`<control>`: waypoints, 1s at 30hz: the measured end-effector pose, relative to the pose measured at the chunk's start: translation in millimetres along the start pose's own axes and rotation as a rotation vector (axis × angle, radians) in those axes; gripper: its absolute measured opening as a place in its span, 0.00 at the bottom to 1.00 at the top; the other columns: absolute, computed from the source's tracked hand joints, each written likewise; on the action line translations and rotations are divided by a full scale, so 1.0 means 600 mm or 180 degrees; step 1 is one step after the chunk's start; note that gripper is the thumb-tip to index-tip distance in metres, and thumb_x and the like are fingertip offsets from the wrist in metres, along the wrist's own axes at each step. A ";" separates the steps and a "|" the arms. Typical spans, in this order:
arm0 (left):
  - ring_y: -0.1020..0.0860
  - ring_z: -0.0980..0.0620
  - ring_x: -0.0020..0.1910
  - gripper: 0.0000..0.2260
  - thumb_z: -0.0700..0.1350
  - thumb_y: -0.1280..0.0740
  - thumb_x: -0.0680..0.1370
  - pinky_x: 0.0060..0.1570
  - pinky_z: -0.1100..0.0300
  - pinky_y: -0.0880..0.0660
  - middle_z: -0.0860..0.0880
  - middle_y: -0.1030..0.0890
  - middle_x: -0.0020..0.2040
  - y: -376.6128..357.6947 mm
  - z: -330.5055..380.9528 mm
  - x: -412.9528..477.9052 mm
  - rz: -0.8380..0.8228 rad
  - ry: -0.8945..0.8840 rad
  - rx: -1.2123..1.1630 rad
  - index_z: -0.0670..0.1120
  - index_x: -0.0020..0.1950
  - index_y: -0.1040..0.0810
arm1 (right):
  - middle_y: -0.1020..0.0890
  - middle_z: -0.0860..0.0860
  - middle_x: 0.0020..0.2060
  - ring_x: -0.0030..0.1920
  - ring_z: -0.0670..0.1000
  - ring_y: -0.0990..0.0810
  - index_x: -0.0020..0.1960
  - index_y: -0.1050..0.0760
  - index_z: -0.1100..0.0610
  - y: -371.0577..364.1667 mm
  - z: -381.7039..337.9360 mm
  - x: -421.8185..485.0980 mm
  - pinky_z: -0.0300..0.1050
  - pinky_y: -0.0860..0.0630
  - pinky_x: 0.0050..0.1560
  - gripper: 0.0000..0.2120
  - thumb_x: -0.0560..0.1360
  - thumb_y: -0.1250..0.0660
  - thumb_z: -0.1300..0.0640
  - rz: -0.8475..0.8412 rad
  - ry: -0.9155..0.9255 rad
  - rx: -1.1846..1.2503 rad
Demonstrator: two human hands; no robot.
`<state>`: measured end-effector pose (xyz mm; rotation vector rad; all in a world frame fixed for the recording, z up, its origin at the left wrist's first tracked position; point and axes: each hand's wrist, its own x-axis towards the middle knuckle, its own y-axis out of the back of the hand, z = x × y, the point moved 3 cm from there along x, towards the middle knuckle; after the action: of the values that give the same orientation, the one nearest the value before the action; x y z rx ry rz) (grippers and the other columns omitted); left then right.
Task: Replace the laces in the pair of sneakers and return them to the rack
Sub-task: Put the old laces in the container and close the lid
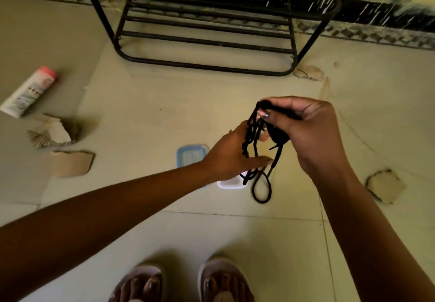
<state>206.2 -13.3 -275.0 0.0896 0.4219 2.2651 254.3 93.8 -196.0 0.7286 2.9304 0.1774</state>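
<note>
A bundle of black laces (260, 160) hangs in loops in front of me, above the floor. My right hand (306, 132) is closed around the top of the bundle, thumb pressed on it. My left hand (231, 155) reaches in from the left with fingers spread, touching the hanging strands from behind. The black metal shoe rack (207, 38) stands against the far wall, and its visible lower bars hold nothing. No sneakers are in view.
A blue lid (190, 157) and a clear plastic container (229, 184) lie on the floor under my hands. A white tube with a pink cap (29, 91) lies at the left. Cardboard scraps (70, 162) are scattered around. My sandalled feet (183, 283) are at the bottom.
</note>
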 end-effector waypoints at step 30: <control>0.19 0.47 0.51 0.08 0.40 0.45 0.82 0.56 0.53 0.24 0.44 0.17 0.50 0.065 -0.004 -0.020 0.1029 0.1362 -0.3432 0.45 0.48 0.27 | 0.17 0.46 0.30 0.31 0.43 0.21 0.38 0.21 0.56 -0.006 0.158 -0.026 0.34 0.26 0.35 0.10 0.68 0.28 0.70 -0.0184 -0.0640 -0.0061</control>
<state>185.6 -46.7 -263.8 -0.9363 -0.6806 2.5221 279.5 91.5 -288.8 0.6190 2.7508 0.1192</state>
